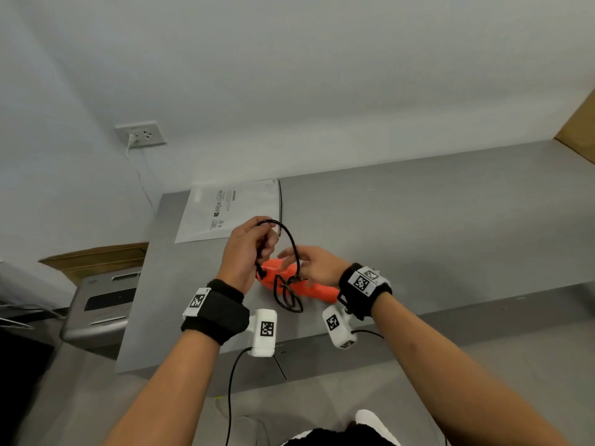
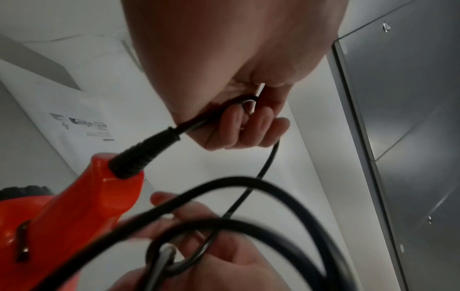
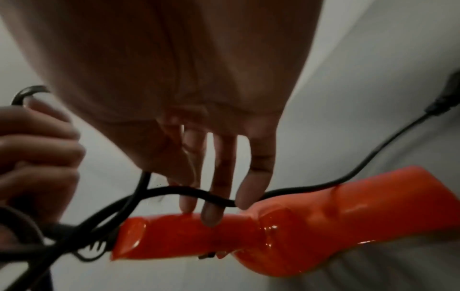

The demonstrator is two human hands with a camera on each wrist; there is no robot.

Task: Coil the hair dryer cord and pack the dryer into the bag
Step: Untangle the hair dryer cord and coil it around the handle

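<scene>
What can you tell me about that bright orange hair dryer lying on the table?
The glossy orange plastic hair dryer lies on its side on the grey table, between both hands. A thin black cord leaves the handle end through a ribbed black sleeve and loops loosely over the body. The left hand grips the cord above it; the right hand's fingertips rest on the handle. It is not yet in the flat white bag behind.

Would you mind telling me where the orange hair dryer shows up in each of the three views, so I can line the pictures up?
Head: the hair dryer lies on the grey table, low centre, between the two hands.
Left wrist: lower left corner, handle end pointing up.
Right wrist: along the bottom, centre to right.
Shared landmark: the black cord, running from the dryer's handle through the left hand.
</scene>
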